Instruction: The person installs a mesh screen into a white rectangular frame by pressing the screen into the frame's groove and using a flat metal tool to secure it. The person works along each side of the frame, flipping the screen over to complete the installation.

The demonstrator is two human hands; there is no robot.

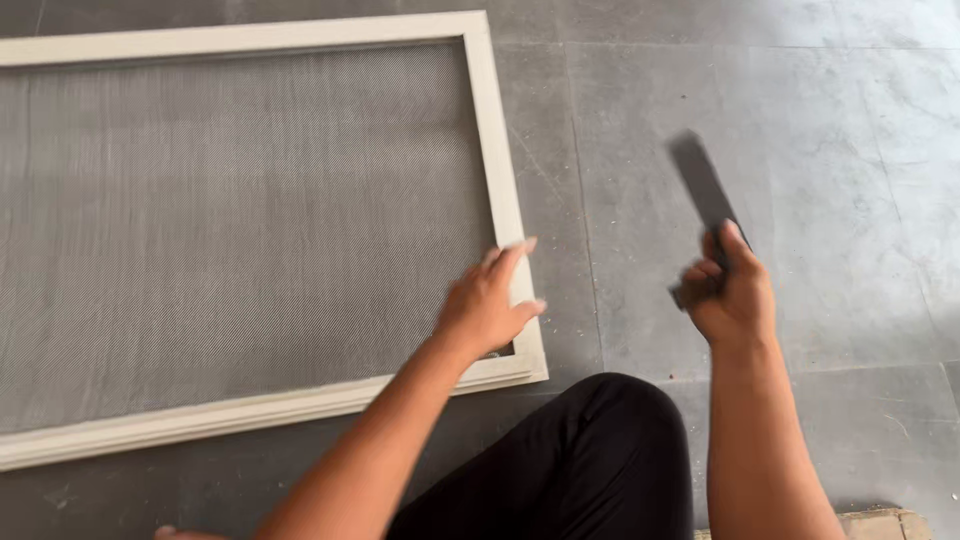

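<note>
Head view: we're gripping a dark flat tool (703,190) in our right hand (735,295), fist closed low on it so the long blade is pointing toward 11 o'clock, clear of the floor (800,130). Our left hand (487,305) is lying open on the screen frame (495,150) at its 5 o'clock corner, probably steadying it. The frame's long axis is running 9 to 3.

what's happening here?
A person crouches on a grey tiled floor beside a pale framed mesh screen lying flat. The left hand rests open at the frame's near right corner. The right hand grips a dark flat tool, raised off to the frame's right and blurred.
</note>
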